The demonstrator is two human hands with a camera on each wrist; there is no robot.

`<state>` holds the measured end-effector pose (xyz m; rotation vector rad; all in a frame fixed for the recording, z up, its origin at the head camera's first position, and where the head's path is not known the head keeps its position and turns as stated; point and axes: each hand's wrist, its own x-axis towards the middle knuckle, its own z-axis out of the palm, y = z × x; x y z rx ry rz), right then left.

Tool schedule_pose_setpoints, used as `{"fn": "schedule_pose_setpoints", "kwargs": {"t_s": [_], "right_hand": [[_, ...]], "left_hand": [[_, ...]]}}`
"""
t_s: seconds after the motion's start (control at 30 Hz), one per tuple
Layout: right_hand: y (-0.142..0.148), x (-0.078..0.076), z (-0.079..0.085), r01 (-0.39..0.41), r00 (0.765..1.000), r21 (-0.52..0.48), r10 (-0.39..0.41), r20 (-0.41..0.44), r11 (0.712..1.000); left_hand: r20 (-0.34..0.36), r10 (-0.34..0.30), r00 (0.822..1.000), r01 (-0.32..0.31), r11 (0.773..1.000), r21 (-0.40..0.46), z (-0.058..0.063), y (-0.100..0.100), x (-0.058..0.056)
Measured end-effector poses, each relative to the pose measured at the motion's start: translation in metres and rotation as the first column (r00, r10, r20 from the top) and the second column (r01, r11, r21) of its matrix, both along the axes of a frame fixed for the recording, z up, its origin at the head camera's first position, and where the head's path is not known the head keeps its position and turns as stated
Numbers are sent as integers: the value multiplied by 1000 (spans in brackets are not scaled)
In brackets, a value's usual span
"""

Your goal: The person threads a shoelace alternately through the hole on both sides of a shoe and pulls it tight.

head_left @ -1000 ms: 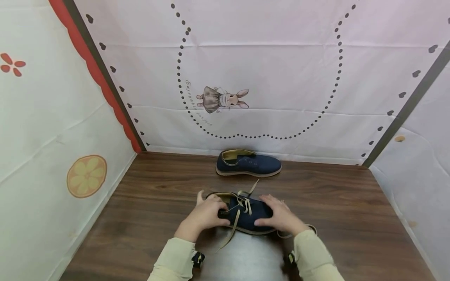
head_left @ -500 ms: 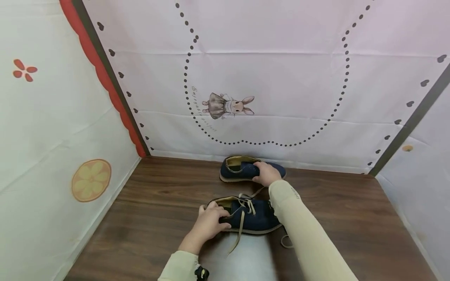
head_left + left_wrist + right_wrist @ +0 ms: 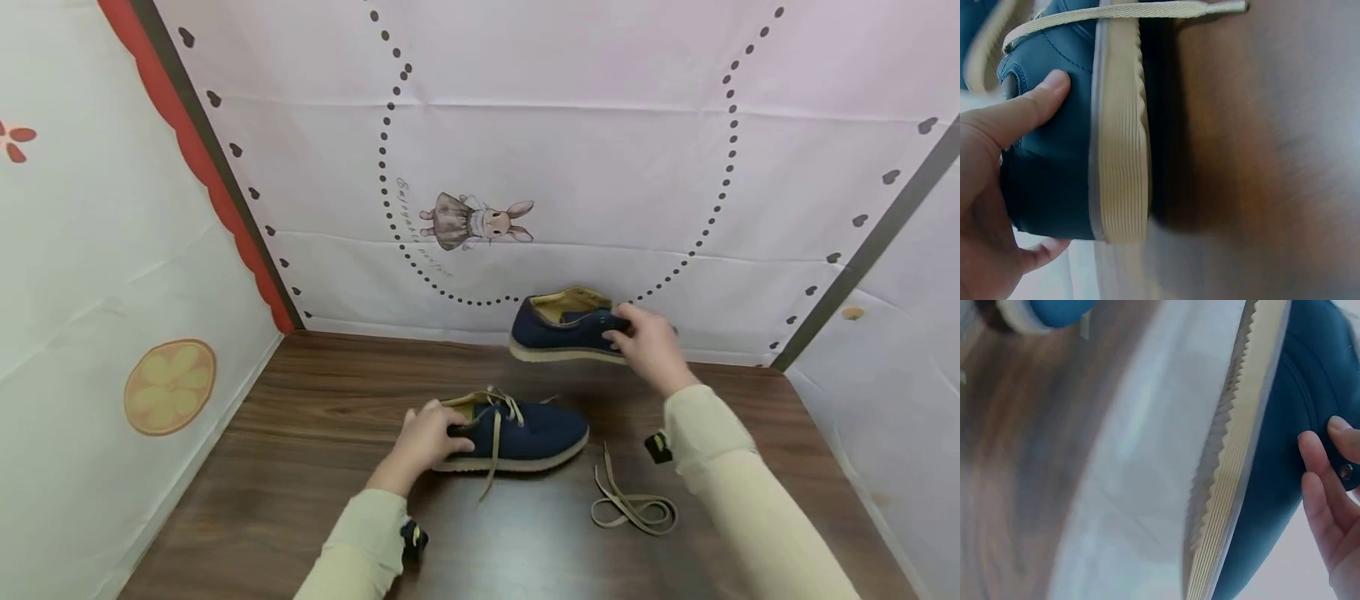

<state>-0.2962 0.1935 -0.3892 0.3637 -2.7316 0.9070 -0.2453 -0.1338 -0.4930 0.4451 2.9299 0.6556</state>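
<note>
My left hand (image 3: 423, 437) grips the heel end of a navy shoe (image 3: 547, 429) with beige laces threaded through its front. Thumb and fingers lie on either side of its collar, and one lace end (image 3: 1147, 10) hangs across the side in the left wrist view. Farther back, my right hand (image 3: 651, 342) pinches a second navy shoe (image 3: 551, 329), which has no lace in the eyelets that show. This shoe is lifted off the floorboard, its ridged beige sole (image 3: 1235, 469) visible from the right wrist. Its toe is mostly hidden behind the right hand in the head view.
A loose beige shoelace (image 3: 637, 508) lies looped on the brown wood-grain surface (image 3: 315, 450), right of the laced shoe. A printed white cloth wall (image 3: 585, 175) rises close behind the lifted shoe. More cloth walls (image 3: 90, 275) flank both sides.
My right hand left the laced shoe, reached back to the unlaced shoe, took hold of it and raised it rightward. The left hand stayed on the laced shoe. The loose lace came into fuller view.
</note>
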Motion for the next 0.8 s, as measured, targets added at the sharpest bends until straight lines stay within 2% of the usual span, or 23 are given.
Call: {"fn": "schedule_pose_setpoints", "kwargs": {"t_s": [0.1, 0.17, 0.27, 0.33, 0.43, 0.5, 0.6, 0.7, 0.77, 0.8], "right_hand": [[15, 27, 20, 25, 998, -4, -26, -62, 1000], [24, 46, 27, 14, 998, 3, -14, -67, 1000], [30, 69, 28, -33, 999, 29, 34, -15, 999], [28, 79, 22, -69, 997, 48, 68, 21, 996], [17, 85, 8, -123, 992, 108, 122, 17, 986], [5, 86, -4, -155, 987, 160, 161, -28, 975], [-19, 87, -25, -180, 972, 239, 210, -108, 954], [-43, 89, -46, -181, 955, 282, 237, -180, 942], [-57, 91, -60, -181, 949, 289, 244, -199, 940], [-63, 93, -66, -188, 948, 284, 249, -196, 940]], "left_hand": [[41, 29, 999, -28, 999, -22, 7, -3, -23], [33, 33, 999, -30, 997, -73, 8, -4, -36], [-64, 39, 997, -50, 983, -179, 5, -1, -54], [-163, 45, 986, -86, 963, -255, 0, 3, -65], [-267, 78, 961, -158, 943, -293, -6, 8, -76], [-310, 96, 946, -193, 934, -300, -11, 11, -81], [-349, 139, 927, -242, 932, -270, -14, 12, -85], [-380, 195, 904, -274, 947, -166, -9, 15, -84], [-356, 210, 911, -242, 969, -48, -1, 19, -78], [-321, 205, 925, -207, 978, 28, 4, 22, -74]]}}
